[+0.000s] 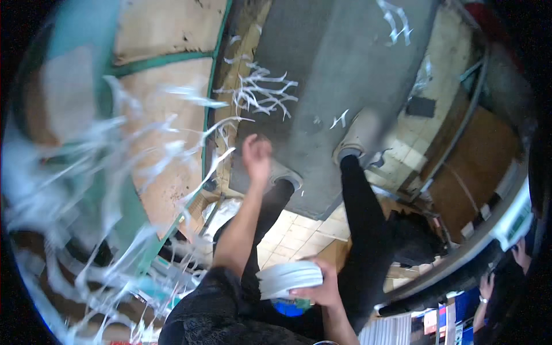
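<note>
Clasping a thick, slightly fanned stack of white sheets (290, 280) at six o'clock in the right hand's (325, 283) firmly closed grip; extending the left hand (257, 155) toward eleven, loosely curled, too blurred to tell whether gripping anything. Facing a flat grey floor mat (322, 121) at twelve, strewn with thin white branching strips (257, 95), beside green-framed tan panels (164, 118) at ten.

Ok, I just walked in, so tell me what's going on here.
The person's right hand grips a stack of white paper low in front of the body. The left hand is out ahead, loosely curled, with nothing clearly visible in it. Thin white strips lie on the grey floor covering, and many more, blurred, spread across the left side. At the lower right, another person's hands show.
</note>
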`<action>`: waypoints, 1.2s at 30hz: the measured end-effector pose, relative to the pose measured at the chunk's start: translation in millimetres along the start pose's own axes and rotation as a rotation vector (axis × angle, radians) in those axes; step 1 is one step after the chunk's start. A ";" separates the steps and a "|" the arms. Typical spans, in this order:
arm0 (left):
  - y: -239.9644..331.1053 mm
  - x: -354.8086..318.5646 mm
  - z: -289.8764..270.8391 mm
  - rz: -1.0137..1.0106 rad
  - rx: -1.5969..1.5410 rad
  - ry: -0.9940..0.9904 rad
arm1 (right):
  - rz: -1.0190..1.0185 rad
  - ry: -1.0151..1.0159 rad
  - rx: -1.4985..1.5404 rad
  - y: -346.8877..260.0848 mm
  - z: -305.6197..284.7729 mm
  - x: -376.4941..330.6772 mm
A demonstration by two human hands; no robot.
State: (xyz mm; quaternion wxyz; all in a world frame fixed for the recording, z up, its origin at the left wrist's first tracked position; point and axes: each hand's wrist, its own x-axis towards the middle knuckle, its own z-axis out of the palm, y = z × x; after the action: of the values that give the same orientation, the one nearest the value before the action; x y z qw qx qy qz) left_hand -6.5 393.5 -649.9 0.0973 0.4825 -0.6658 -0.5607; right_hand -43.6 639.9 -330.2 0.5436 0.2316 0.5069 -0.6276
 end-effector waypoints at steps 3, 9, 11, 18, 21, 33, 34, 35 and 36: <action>240.0 -99.8 2.3 0.065 -0.234 -0.225 | -0.333 -0.052 0.043 -66.5 2.2 -41.0; 571.2 -205.2 -59.5 0.442 -0.129 -0.626 | -0.904 -0.187 -0.201 -255.1 39.4 -167.8; 640.3 -219.0 -89.9 0.555 -0.014 -0.751 | -0.874 -0.364 -0.165 -291.7 54.4 -210.0; 779.4 -271.0 -151.9 0.172 -0.567 -1.177 | -0.712 -0.970 0.295 -366.7 99.1 -286.1; 781.1 -285.3 -177.5 0.172 -1.046 -1.033 | -0.652 -1.260 0.460 -390.7 120.7 -296.8; 790.6 -269.6 -339.1 0.624 -0.346 -0.619 | -1.179 -0.813 -0.957 -421.2 275.0 -325.1; 800.9 -272.8 -346.9 0.670 -0.149 -0.570 | -1.165 -0.688 -1.029 -411.8 285.4 -327.8; 805.2 -275.7 -348.7 0.738 0.128 -0.504 | -1.158 -0.613 -1.101 -400.1 291.1 -324.5; 805.0 -278.3 -349.4 0.827 0.397 -0.440 | -1.152 -0.511 -1.168 -386.9 296.7 -318.6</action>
State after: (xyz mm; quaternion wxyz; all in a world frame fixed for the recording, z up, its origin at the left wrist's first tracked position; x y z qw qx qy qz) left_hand -58.2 298.5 264.4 0.0750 0.0580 -0.8996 -0.4264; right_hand -225.0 478.4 199.2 0.2698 -0.5270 0.6494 -0.4773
